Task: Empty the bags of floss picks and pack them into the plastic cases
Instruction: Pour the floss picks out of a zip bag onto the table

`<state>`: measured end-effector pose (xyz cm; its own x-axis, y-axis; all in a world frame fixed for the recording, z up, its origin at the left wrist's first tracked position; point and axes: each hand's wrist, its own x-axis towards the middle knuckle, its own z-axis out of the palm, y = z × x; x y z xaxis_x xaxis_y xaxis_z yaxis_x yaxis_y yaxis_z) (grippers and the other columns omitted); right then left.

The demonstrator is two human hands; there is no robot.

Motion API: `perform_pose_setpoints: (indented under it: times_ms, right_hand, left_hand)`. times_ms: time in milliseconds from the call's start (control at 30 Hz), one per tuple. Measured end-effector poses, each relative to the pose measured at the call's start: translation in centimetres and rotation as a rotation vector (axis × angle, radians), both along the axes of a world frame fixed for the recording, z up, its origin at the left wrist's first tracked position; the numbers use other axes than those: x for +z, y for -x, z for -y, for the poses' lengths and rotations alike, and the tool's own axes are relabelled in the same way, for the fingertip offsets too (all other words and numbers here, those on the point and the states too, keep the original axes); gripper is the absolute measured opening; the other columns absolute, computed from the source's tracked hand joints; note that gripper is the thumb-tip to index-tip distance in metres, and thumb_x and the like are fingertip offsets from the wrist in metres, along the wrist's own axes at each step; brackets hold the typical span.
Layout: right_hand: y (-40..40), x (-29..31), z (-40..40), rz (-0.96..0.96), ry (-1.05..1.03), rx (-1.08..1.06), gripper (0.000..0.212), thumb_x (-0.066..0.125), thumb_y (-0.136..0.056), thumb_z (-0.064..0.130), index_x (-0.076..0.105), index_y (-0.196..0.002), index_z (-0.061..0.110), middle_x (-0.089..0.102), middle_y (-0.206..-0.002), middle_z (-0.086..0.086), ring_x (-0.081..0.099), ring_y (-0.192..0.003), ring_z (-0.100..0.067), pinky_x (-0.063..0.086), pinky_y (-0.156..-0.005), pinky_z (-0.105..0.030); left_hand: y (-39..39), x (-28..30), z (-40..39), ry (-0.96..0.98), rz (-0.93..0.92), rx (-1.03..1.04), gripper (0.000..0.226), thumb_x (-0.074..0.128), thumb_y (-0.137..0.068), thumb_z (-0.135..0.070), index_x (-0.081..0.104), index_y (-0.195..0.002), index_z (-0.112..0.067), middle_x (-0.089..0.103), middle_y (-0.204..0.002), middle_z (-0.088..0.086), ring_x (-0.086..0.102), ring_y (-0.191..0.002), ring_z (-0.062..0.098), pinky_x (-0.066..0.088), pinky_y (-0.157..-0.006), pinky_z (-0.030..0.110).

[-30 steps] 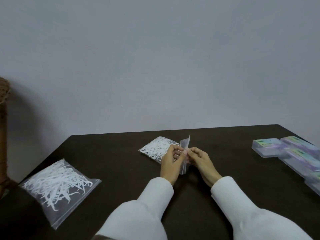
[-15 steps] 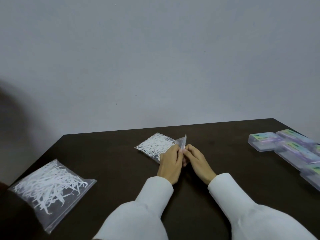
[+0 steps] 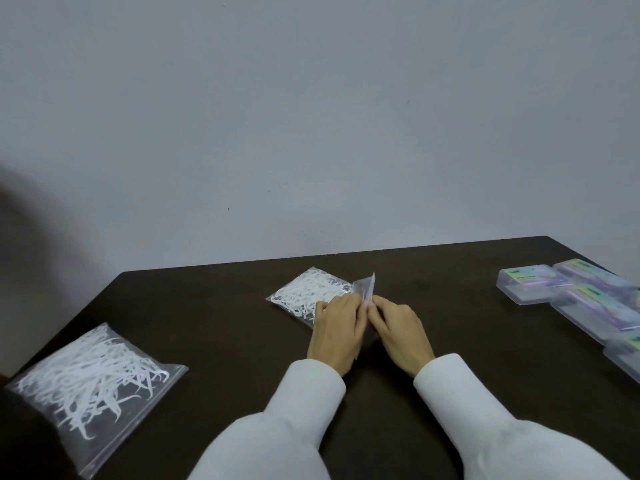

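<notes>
A clear zip bag of white floss picks (image 3: 308, 292) lies at the middle of the dark table (image 3: 221, 306). Its zip end (image 3: 366, 286) stands up at the bag's right side. My left hand (image 3: 337, 332) and my right hand (image 3: 398, 327) meet at that end, and each pinches one side of the bag's mouth. A second, larger bag of floss picks (image 3: 93, 379) lies flat near the table's front left. Several clear plastic cases (image 3: 526, 284) with green and purple labels sit in a row along the right edge.
A plain grey wall rises behind the table. The table's far edge runs just beyond the small bag. Bare dark tabletop lies between the two bags and between my hands and the cases. A dark blurred shape fills the lower left corner.
The view has shifted, so everything sits a little lower and further left in frame. My hands stay together on the bag's zip end, which now stands lower.
</notes>
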<state>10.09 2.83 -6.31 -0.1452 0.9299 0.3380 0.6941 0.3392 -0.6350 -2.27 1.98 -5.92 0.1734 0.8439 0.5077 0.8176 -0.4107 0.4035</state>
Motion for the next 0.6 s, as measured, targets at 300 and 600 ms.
perform_pose_setpoints:
  times_ms: [300, 600]
  right_hand:
    - [0.03, 0.47, 0.5, -0.066, 0.022, 0.014, 0.026, 0.044, -0.095, 0.029, 0.059, -0.081, 0.013, 0.061, -0.065, -0.004, 0.058, -0.062, -0.018, 0.05, -0.068, -0.042]
    - [0.2, 0.73, 0.74, 0.041, -0.036, -0.091, 0.026, 0.049, -0.093, 0.027, 0.05, -0.069, 0.017, 0.052, -0.062, 0.001, 0.052, -0.06, -0.017, 0.039, -0.059, -0.028]
  left_hand:
    - [0.16, -0.42, -0.15, -0.223, -0.029, 0.083, 0.023, 0.037, -0.087, -0.029, 0.047, -0.068, -0.021, 0.052, -0.061, -0.004, 0.047, -0.057, 0.012, 0.038, -0.069, 0.031]
    - [0.27, -0.88, -0.49, -0.311, -0.116, 0.217, 0.022, 0.039, -0.083, -0.028, 0.046, -0.062, -0.023, 0.047, -0.056, -0.009, 0.047, -0.052, 0.011, 0.032, -0.07, 0.026]
